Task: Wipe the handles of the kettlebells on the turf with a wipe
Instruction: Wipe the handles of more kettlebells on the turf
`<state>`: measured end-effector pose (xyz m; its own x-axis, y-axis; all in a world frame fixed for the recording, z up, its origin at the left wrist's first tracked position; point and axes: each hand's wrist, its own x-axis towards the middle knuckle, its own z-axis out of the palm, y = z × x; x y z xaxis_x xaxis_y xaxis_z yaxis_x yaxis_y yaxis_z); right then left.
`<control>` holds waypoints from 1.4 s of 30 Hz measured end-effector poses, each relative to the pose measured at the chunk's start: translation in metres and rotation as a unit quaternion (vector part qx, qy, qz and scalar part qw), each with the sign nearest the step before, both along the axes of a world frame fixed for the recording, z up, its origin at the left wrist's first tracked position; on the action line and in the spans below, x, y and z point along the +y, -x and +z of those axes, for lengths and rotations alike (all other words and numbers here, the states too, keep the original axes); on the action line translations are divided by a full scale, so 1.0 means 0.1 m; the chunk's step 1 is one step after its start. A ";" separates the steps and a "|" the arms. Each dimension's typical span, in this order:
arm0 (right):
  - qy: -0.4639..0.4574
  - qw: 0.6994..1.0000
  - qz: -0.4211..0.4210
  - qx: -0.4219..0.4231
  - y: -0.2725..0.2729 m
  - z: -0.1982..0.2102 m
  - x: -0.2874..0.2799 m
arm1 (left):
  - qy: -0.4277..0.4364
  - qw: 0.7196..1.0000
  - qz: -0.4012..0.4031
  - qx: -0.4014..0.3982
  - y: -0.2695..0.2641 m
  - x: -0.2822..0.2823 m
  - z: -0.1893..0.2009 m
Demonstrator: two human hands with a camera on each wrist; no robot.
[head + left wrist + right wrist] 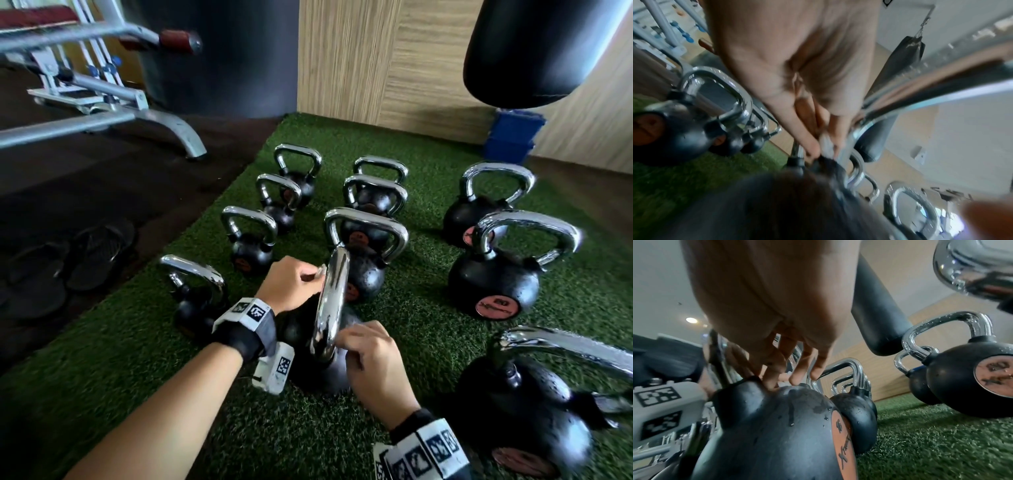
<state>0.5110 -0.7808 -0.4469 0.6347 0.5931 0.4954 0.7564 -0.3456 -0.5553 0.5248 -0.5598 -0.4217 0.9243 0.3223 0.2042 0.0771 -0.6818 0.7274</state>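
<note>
Several black kettlebells with chrome handles stand on the green turf (pixel 171 394). The front middle kettlebell (pixel 777 426) shows its handle (pixel 330 301) edge-on between my hands. My left hand (pixel 317 274) is at the handle's far end and pinches a small white wipe (pixel 321 271) against the chrome; the left wrist view shows this pinch (pixel 824 146) blurred. My right hand (pixel 344 339) is at the handle's near foot with fingers curled. In the right wrist view its fingertips (pixel 772 382) touch the kettlebell's shoulder with a whitish bit of wipe (pixel 784 382) between them. Water drops bead on the black body.
Other kettlebells crowd close: one at the left (pixel 195 294), one just behind (pixel 366 250), large ones at the right (pixel 496 274) and front right (pixel 534 404). A weight bench (pixel 102 113) and sandals (pixel 68 263) sit on the dark floor at the left. A punching bag (pixel 534 48) hangs above a blue box (pixel 513 137).
</note>
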 end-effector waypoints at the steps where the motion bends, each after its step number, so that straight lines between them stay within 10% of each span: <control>1: -0.019 0.999 -0.026 0.010 -0.06 0.00 0.05 | 0.063 0.997 -0.021 0.027 0.01 0.05 0.00; 8: -0.016 0.947 -0.129 0.295 -0.43 -0.24 0.45 | 0.072 0.996 0.021 -0.051 0.12 0.01 -0.22; 22: -0.039 0.939 -0.168 0.297 -0.41 -0.32 0.49 | 0.172 0.982 -0.013 -0.083 -0.01 -0.05 -0.04; 33: -0.055 0.940 -0.164 0.295 -0.41 -0.34 0.47 | 0.384 0.908 -0.131 -0.100 0.26 0.02 0.23; 42: -0.059 0.938 -0.157 0.304 -0.39 -0.30 0.46 | 0.330 0.937 -0.115 0.029 0.45 0.06 0.39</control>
